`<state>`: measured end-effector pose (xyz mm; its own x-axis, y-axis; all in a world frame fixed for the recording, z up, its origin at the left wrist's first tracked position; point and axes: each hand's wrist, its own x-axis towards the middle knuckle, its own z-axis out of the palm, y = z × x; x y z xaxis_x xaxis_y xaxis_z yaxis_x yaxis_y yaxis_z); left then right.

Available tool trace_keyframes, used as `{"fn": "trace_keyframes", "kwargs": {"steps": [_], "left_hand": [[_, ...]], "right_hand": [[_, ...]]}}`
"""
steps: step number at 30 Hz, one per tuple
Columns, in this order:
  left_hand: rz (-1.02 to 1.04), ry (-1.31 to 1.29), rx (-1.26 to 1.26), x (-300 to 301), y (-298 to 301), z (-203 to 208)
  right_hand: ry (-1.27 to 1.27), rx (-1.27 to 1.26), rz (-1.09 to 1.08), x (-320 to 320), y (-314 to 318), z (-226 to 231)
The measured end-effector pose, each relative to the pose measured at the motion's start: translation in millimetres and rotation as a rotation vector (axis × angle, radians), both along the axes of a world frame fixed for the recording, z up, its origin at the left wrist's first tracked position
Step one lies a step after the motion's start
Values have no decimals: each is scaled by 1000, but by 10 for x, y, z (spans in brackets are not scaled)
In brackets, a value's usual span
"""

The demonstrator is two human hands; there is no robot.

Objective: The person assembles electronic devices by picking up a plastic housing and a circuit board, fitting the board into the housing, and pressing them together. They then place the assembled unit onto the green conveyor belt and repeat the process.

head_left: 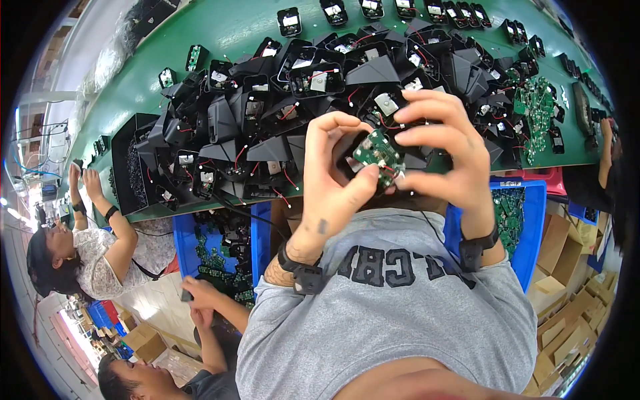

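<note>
My left hand [337, 173] is closed around a small black plastic housing [345, 159], just above the table's near edge. A green circuit board [375, 149] sits tilted at the housing's opening, and my left thumb presses on its lower part. Short red wires show beside that thumb. My right hand [450, 147] is at the board's right side, its fingers curved and spread apart. The right thumb tip is close to the wires; whether it touches them I cannot tell. Behind my hands lies a heap of black housings [373, 72] with red wires and silvery parts.
Loose green boards [535, 113] are piled at the right of the green table [233, 25]. Blue bins [533, 233] with boards stand below the near edge, left and right. A black box [127, 150] is at the left. Two co-workers [100, 263] [153, 377] work at left; another arm [605, 150] reaches in at far right.
</note>
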<state>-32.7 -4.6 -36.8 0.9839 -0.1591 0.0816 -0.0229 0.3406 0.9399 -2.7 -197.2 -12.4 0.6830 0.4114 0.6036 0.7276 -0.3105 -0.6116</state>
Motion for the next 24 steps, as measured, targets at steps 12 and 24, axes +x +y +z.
{"fn": "trace_keyframes", "kwargs": {"steps": [12,24], "left_hand": [[-303,152,-109,37,74,44],[-65,-197,145,-42,-89,-5]], "right_hand": [[38,11,126,11,-74,38],[-124,-109,-13,-142,5,56]]}}
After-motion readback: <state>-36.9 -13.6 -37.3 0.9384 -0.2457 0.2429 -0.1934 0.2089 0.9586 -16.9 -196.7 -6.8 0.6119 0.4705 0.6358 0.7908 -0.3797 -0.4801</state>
